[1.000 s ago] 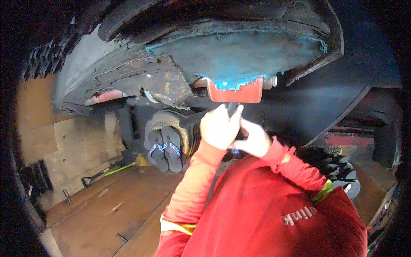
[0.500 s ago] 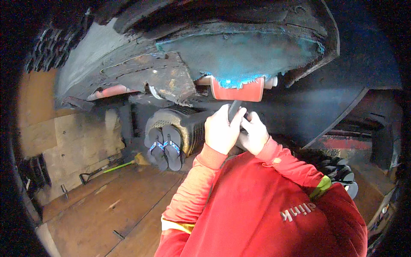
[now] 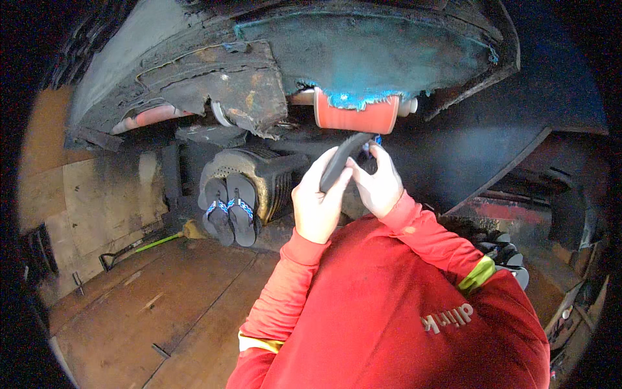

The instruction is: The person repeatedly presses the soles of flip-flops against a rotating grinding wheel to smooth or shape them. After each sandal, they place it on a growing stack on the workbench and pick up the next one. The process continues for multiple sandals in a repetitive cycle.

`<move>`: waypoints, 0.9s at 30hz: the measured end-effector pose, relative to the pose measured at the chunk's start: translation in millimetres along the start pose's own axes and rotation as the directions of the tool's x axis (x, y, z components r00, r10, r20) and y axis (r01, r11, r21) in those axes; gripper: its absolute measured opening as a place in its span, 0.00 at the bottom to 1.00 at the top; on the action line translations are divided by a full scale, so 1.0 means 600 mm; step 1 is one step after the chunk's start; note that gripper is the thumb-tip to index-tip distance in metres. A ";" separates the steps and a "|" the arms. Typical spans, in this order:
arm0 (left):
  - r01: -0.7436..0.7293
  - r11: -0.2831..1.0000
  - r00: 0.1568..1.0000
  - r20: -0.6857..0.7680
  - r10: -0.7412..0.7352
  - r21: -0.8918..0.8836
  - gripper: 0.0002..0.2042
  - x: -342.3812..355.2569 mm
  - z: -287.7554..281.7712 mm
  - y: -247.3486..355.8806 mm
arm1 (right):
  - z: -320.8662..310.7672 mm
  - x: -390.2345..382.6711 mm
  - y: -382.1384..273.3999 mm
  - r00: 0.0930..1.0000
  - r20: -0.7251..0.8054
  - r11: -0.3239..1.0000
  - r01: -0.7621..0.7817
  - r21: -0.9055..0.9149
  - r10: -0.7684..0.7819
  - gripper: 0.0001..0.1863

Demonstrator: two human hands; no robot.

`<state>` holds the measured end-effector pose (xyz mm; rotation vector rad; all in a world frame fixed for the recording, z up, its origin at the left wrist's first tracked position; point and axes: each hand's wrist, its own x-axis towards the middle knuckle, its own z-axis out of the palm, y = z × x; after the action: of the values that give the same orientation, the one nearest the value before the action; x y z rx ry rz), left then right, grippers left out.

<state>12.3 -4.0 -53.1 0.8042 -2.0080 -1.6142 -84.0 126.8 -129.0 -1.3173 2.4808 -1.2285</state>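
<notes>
My left hand [image 3: 317,204] is closed on a dark grey flip-flop [image 3: 337,165], seen nearly edge-on and tilted, with a bit of blue strap at its upper end. My right hand [image 3: 379,185] grips the same flip-flop from the other side. Just above them a red-orange belt [image 3: 355,118] runs on a roller, partly covered by a ragged hood [image 3: 356,55] of grey and turquoise material.
A pair of grey flip-flops [image 3: 234,220] with blue straps rests on a ribbed housing [image 3: 272,181] at left. A pile of flip-flops [image 3: 512,258] lies at right. A green-handled tool [image 3: 152,243] lies along a plywood wall [image 3: 97,201]. A brown board floor [image 3: 162,305] is below.
The flip-flop in my hands has risen into clearer view, with its blue strap now showing. My left hand has shifted down-left. The belt and housings appear higher in the picture.
</notes>
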 end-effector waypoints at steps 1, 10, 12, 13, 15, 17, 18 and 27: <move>-0.019 1.000 1.000 -0.003 0.019 0.009 0.20 -0.003 -0.007 -0.008 | 0.002 -0.008 0.007 0.996 -0.019 0.992 0.089 0.086 -0.088 0.30; -0.239 0.894 0.970 0.140 0.200 0.379 0.13 0.014 -0.054 0.071 | 0.041 0.055 0.033 0.763 0.604 -0.466 -0.458 0.757 0.231 0.28; -0.248 0.836 0.967 0.182 0.180 0.489 0.14 0.037 -0.064 0.103 | 0.051 0.084 0.024 0.806 0.577 -0.548 -0.426 0.720 0.132 0.35; -0.257 0.805 0.965 0.189 0.182 0.535 0.14 0.047 -0.062 0.115 | 0.048 0.089 0.021 0.754 0.633 -0.544 -0.463 0.700 0.174 0.34; -0.211 0.847 0.970 0.212 0.119 0.489 0.14 0.064 -0.053 0.126 | 0.043 0.093 0.018 0.742 0.658 -0.584 -0.479 0.655 0.128 0.34; -0.188 0.850 0.971 0.223 0.086 0.492 0.12 0.074 -0.038 0.132 | 0.032 0.088 0.021 0.718 0.669 -0.574 -0.472 0.669 0.190 0.30; -0.149 0.870 0.971 0.236 0.039 0.470 0.11 0.077 -0.030 0.133 | 0.025 0.083 0.023 0.698 0.686 -0.602 -0.462 0.651 0.205 0.29; -0.011 0.881 0.956 0.265 -0.130 0.473 0.13 0.073 -0.044 0.182 | -0.016 0.081 -0.011 0.661 0.724 -0.604 -0.500 0.621 0.197 0.27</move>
<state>-20.9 -36.3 58.5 0.8372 -2.6741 -1.3471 -114.2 95.3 -104.3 0.3007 0.4628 -1.7776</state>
